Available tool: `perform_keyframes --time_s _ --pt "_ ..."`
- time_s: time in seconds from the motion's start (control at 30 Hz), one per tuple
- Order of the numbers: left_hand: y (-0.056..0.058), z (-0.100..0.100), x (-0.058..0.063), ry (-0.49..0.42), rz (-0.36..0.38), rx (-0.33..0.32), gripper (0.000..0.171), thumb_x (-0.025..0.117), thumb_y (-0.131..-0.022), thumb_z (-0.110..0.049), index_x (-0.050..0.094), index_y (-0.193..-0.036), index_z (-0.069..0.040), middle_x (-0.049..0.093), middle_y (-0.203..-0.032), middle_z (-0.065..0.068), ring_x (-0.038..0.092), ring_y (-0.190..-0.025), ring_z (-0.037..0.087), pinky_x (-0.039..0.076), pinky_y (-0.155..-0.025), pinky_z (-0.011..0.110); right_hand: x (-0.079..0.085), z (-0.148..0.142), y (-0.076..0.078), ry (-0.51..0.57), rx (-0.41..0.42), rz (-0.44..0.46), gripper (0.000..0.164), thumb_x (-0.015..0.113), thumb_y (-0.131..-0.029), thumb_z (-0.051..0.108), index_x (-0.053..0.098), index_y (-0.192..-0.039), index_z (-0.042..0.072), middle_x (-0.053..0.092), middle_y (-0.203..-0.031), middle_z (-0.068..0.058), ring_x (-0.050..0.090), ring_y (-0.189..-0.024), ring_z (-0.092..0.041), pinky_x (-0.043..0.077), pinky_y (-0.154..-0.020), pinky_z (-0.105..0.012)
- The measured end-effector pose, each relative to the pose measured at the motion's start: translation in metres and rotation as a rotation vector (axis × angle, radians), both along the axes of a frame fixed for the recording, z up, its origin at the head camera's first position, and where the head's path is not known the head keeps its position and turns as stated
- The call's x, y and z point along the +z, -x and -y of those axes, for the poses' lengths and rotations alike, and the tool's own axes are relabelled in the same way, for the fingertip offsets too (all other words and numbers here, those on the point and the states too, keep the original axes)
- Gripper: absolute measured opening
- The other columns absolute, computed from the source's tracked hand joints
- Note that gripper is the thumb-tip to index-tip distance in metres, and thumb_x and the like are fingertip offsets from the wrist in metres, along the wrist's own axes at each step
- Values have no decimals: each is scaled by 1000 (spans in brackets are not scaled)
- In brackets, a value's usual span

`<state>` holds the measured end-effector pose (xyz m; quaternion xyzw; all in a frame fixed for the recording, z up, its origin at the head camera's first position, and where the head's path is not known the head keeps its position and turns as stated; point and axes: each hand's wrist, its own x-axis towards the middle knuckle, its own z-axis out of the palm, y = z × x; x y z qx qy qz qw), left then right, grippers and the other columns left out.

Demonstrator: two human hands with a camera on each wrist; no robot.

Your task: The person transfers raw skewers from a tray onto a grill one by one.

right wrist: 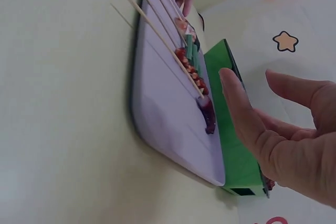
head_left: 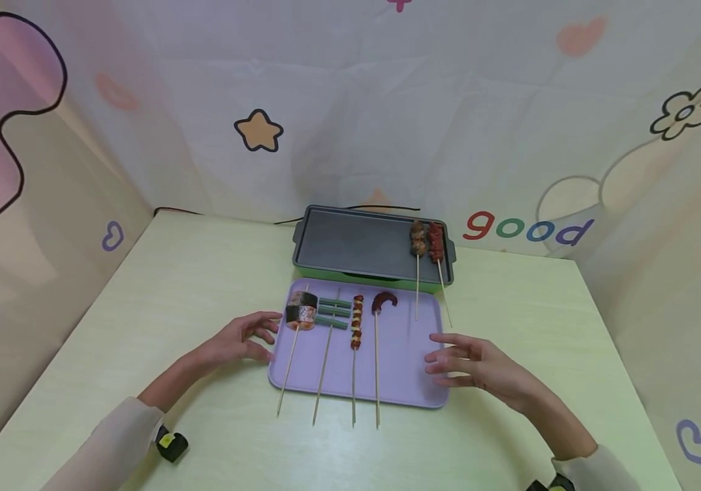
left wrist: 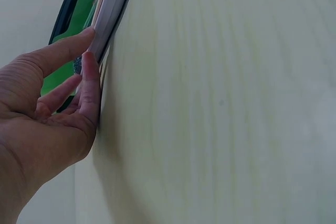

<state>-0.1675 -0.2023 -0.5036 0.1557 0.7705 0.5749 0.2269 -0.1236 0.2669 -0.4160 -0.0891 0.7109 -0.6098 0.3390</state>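
Sleeves (head_left: 111, 436), pale, come in over the near side of the desk (head_left: 234, 436); black unit (head_left: 172, 444) strapped at each wrist. Left hand (head_left: 234, 342): fingers spread, slightly bent, thumb apart, at the tray's left edge. Can't tell if the tips touch the rim. Right hand (head_left: 488, 372): also spread, thumb apart, at the tray's right edge; contact unclear there too.

Tray (head_left: 412, 368): purple, mid-desk, four skewers on it, all sticks poking past its near edge, food ends toward its far edge. Left to right: fish (head_left: 301, 310) by the left edge, beans (head_left: 334, 310) (green, set crosswise), beads (head_left: 357, 324) (red and pale pieces), tentacle (head_left: 378, 303) (dark red, curled).

Pan (head_left: 350, 239): dark top, green base, just behind the tray's far edge. Brown skewer (head_left: 418, 240) and red skewer (head_left: 436, 243) lie side by side at its right end, sticks overhanging its near edge. Brown's stick runs over the tray's far right corner.

Cloth (head_left: 350, 157) beyond the desk's far edge, printed with a star (head_left: 258, 130) and "good".
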Motion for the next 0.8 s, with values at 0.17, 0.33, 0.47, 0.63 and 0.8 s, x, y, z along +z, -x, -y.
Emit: perform_keyframes --time_s 0.17,0.33,0.47,0.63,0.8 --pt "-1 1 1 -8 5 5 73 75 -87 0 40 -151 6 52 -134 30 58 -110 24 55 -85 20 -16 -1 -21 81 1 53 67 59 -104 16 25 -156 -9 70 -128 -11 71 -114 -16 58 -97 -35" --pt "-1 2 1 1 1 10 72 75 -88 -1 41 -151 5 53 -134 29 58 -110 23 55 -86 20 -41 9 -39 181 2 134 68 57 -105 13 20 -158 -7 71 -126 -11 71 -114 -17 58 -98 -36" --pt "0 2 -1 3 -8 6 72 76 -87 -1 41 -150 5 53 -133 29 58 -108 18 55 -86 20 -56 21 -49 231 3 188 68 56 -106 14 18 -159 -7 69 -130 -15 70 -116 -19 57 -99 -37" --pt "0 2 -1 -2 -15 -1 73 76 -86 2 40 -150 7 53 -133 31 59 -106 15 55 -85 19 -65 37 -57 241 2 199 70 57 -105 15 19 -159 -6 59 -143 -25 67 -124 -24 55 -102 -40" --pt "0 1 -2 -8 -5 -4 73 75 -87 3 40 -151 7 52 -134 31 59 -107 18 55 -85 19 -68 49 -59 244 -19 200 71 59 -104 15 20 -159 -6 52 -149 -29 64 -129 -27 54 -104 -40"
